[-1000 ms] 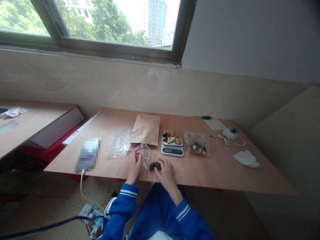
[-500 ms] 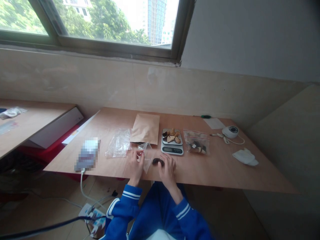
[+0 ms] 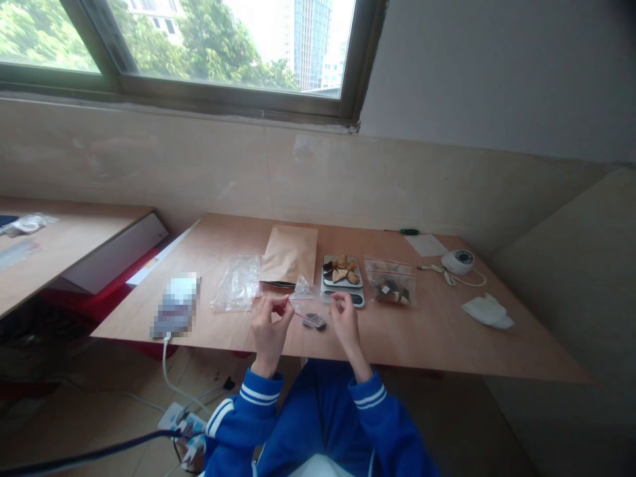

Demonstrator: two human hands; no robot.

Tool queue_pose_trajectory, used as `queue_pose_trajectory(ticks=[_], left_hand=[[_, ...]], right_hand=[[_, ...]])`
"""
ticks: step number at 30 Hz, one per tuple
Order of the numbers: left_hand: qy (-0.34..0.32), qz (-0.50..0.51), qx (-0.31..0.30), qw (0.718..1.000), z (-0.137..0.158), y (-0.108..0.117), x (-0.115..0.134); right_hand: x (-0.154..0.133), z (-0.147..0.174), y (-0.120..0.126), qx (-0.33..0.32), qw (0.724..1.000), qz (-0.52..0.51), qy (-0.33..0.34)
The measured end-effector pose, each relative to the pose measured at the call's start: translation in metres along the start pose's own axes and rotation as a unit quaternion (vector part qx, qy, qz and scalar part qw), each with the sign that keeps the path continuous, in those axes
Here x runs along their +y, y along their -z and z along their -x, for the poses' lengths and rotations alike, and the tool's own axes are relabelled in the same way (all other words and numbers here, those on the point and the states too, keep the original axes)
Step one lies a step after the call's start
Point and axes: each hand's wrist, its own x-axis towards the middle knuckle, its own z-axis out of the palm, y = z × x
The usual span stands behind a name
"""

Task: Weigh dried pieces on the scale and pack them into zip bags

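At wooden table (image 3: 417, 341): pinching clear zip bag (image 3: 305, 305) in narrow grip, left hand (image 3: 269, 326) and right hand (image 3: 346, 322); apparently parting the mouth. Probably needed next: even tension. Through film: dark piece (image 3: 315, 322), on table. Beyond: digital scale (image 3: 355, 292), kraft pouch (image 3: 289, 257).

Tabletop (image 3: 422, 341), right: white dome camera (image 3: 458, 262) with lead (image 3: 437, 269); crumpled white tissue (image 3: 487, 313) lies near it; flat paper sheet (image 3: 426, 246); green-handled screwdriver (image 3: 410, 232) just beside the sheet. Left: pixelated device (image 3: 175, 306), white cable (image 3: 165, 368) attached. Floor (image 3: 99, 417): power strip (image 3: 173, 417). Behind: sliding window (image 3: 233, 95).
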Motion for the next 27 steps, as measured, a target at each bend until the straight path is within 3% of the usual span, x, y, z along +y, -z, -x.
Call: queue_pose_trajectory(ticks=[3, 6, 8, 10, 12, 14, 18, 22, 27], left_hand=[[0.025, 0.078, -0.054, 0.995, -0.006, 0.001, 0.001], [0.130, 0.185, -0.072, 0.971, -0.003, -0.013, -0.012], [0.219, 0.263, -0.087, 0.936, 0.002, -0.026, -0.026], [0.277, 0.353, -0.152, 0.881, 0.005, -0.037, -0.037], [0.312, 0.426, -0.204, 0.825, 0.005, -0.047, -0.040], [0.325, 0.467, -0.217, 0.793, 0.000, -0.054, -0.038], [0.297, 0.448, -0.167, 0.826, -0.012, -0.070, -0.032], [0.288, 0.411, -0.127, 0.856, -0.015, -0.084, -0.041], [0.291, 0.361, -0.068, 0.883, -0.010, -0.087, -0.059]], right_hand=[[-0.012, -0.001, 0.005, -0.038, 0.996, -0.074, -0.022], [-0.028, -0.002, 0.006, -0.051, 0.988, -0.135, -0.048], [-0.035, -0.004, 0.007, -0.062, 0.984, -0.154, -0.060], [-0.037, -0.008, 0.007, -0.070, 0.983, -0.158, -0.067], [-0.034, -0.012, 0.005, -0.077, 0.983, -0.148, -0.076], [-0.026, -0.015, 0.001, -0.091, 0.984, -0.129, -0.080], [-0.009, -0.020, -0.012, -0.094, 0.992, -0.071, -0.043], [-0.001, -0.025, -0.019, -0.056, 0.997, 0.037, 0.028], [0.002, -0.040, -0.003, 0.044, 0.968, 0.172, 0.176]])
